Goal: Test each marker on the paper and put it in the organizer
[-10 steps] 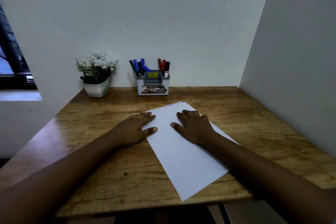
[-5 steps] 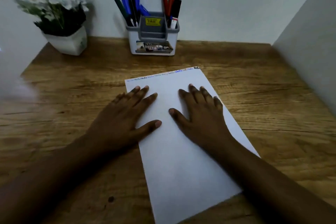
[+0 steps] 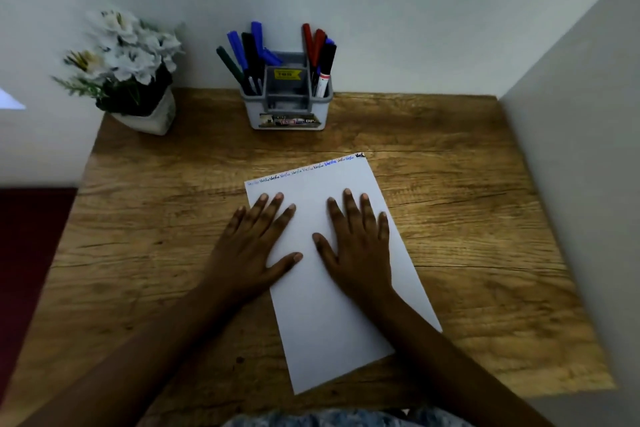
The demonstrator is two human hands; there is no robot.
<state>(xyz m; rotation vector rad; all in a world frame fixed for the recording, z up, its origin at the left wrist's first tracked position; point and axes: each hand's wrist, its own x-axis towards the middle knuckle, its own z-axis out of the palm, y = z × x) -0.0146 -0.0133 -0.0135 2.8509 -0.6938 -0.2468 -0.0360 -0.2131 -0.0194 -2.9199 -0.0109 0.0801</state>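
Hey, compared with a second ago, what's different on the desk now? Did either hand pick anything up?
Only the head camera moved, tipping down and closer over the wooden desk. Neither hand took hold of or let go of anything. The left hand and right hand stay flat on the white sheet of paper; the coloured markers stay in the grey plastic organizer.
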